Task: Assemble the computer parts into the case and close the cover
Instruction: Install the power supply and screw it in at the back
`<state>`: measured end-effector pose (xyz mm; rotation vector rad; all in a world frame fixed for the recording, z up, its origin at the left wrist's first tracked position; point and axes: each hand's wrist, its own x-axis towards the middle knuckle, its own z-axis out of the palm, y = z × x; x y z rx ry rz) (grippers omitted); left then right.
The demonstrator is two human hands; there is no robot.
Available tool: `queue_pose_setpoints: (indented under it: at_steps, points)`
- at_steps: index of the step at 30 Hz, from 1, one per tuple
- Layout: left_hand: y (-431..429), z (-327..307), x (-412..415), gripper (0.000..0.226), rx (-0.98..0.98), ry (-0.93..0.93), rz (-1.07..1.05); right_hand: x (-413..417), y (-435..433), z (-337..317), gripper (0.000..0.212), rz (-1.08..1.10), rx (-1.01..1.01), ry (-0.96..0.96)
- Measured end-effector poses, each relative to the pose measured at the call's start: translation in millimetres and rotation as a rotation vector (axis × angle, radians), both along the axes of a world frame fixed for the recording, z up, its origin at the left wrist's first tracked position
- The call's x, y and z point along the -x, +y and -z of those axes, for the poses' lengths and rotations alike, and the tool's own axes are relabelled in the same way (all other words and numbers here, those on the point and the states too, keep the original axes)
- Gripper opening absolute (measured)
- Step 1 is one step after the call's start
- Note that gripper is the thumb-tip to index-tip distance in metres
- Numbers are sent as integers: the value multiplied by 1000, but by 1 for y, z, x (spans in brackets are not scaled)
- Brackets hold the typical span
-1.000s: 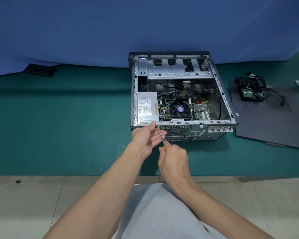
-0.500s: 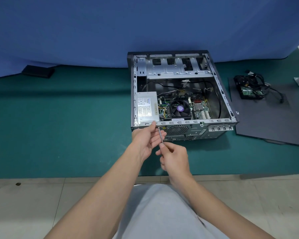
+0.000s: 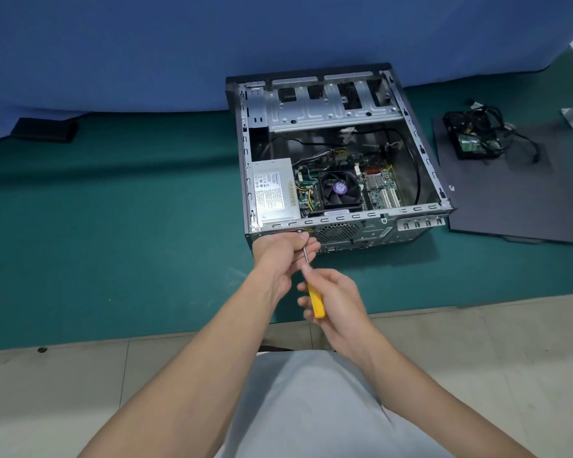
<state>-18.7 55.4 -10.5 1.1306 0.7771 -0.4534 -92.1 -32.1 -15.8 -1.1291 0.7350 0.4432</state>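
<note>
While the right hand (image 3: 338, 302) grips the yellow screwdriver (image 3: 316, 305) by its handle, left hand (image 3: 285, 256) pinching the shaft near its tip, open computer case (image 3: 344, 218) just beyond both hands, tip at its rear panel, side cover (image 3: 516, 200) flat off to their right.

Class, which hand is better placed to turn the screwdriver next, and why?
Right. The right hand grips the screwdriver by its yellow handle; the left hand steadies the shaft at the case.

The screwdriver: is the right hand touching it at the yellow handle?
Touching. The head view shows the right hand with its fingers curled round the screwdriver at the yellow handle, with no gap between them.
</note>
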Motion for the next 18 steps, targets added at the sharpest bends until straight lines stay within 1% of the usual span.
queue_pose_setpoints:
  at_steps: [1,2,3,4,7,8,9,10,12,16,17,18]
  points:
    - [0,1,0,6,-4,-2,-5,1,1,1,20,-22,108,-14]
    - [0,2,0,7,-6,-6,-11,1,3,1,17,-29,170,-21]
    - [0,2,0,10,-7,-8,-17,0,4,1,17,-20,171,-20]
    - [0,2,0,13,-3,-10,-20,-1,4,1,20,8,95,-6]
    - [0,0,-1,18,56,-5,7,-6,3,-2,29,145,-399,112]
    - [1,-1,-1,17,80,-1,30,-7,1,-1,30,175,-523,147]
    - [2,-1,-2,15,101,3,49,-8,1,0,30,192,-592,169]
    - [2,-2,-3,13,115,7,55,-9,1,1,30,198,-618,177]
    - [3,-3,-4,10,114,17,28,-7,2,1,28,189,-564,170]
    - [-1,-1,-2,6,82,17,-42,2,-3,5,18,-7,-133,72]
    - [-2,0,-2,8,72,12,-57,1,-5,5,17,-23,-108,62]
    - [-4,1,-2,10,64,8,-71,0,-6,6,17,-16,-132,62]
